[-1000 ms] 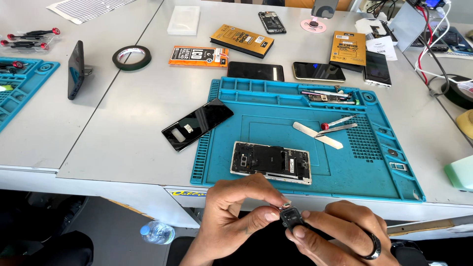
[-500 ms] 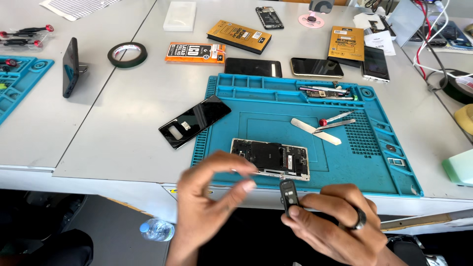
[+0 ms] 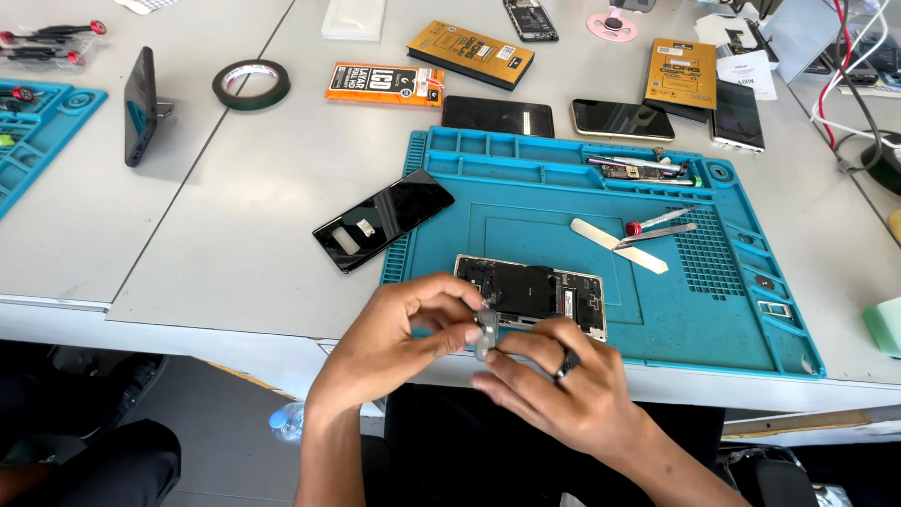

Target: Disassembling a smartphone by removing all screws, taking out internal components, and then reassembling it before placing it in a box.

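You hold a small grey metal part (image 3: 485, 333) pinched between the fingertips of your left hand (image 3: 399, 333) and your right hand (image 3: 554, 385), both closed on it just above the desk's (image 3: 235, 235) near edge. Right behind it the opened phone (image 3: 531, 291) lies on the blue repair mat (image 3: 601, 188) with its insides bare, so the teardown looks well underway but unfinished. The black back cover (image 3: 383, 219) rests off the mat's left edge, tweezers (image 3: 657, 225) and a pry stick (image 3: 619, 246) to the right.

Phone repair workshop: blue repair mat (image 3: 601, 202), opened phone (image 3: 531, 293), tweezers (image 3: 657, 235).
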